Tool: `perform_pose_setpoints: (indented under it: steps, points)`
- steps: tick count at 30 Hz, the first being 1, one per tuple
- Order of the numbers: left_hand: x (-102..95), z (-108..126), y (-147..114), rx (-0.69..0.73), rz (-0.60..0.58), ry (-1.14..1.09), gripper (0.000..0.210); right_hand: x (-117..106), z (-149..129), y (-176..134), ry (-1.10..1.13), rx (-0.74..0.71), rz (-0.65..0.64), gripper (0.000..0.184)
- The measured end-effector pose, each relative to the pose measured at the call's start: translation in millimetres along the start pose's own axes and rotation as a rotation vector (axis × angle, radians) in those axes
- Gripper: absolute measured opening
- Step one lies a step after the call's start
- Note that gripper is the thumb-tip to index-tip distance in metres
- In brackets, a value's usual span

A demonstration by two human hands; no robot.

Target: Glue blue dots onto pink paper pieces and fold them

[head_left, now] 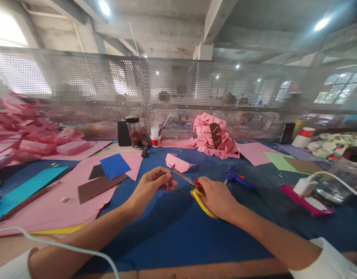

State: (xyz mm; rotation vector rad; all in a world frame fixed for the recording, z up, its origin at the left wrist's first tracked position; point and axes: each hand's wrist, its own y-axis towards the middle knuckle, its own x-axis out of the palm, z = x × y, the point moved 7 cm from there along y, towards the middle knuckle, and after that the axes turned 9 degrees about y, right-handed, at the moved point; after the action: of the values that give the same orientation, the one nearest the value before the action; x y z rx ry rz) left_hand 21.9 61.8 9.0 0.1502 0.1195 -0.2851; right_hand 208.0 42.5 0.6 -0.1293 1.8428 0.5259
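Where the left hand (155, 180) curls: fingers bent thumbward; whether pinching anything, I cannot tell.
Folded pink paper (182, 164): beyond, toward the tabletop's (167, 240) far edge.
Scissors (184, 177): just right of those fingers.
Right hand (217, 195): fingers wrapped round the handles (203, 205).

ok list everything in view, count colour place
scissors: one, yellow and red handles, right hand
paper piece: one, pink, near blade tips
trigger tool: one, blue, right
dotted pieces: many, mostly pink, back centre
plain pieces: many, pink, back left
cards: three, blue, brown, black, left
strip: one, turquoise, far left
lidded jars: two, clear, back and right
paper cup: one, red, white, back
sheets: several, mostly pink, both sides
plug: one, white, right
mesh screen: one, grey, behind
table cover: one, blue, centre
left hand: one, bare, near blades
right hand: one, bare, on scissors
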Motion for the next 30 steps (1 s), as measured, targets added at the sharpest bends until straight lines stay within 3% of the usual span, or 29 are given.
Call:
perform_pose_setpoints:
  steps: [30]
  points:
    - [5.2,0.1,-1.5,-0.006,-0.030,-0.019,0.019,6.8,-3.7,-1.5,0.025,-0.008,-0.034,0.028]
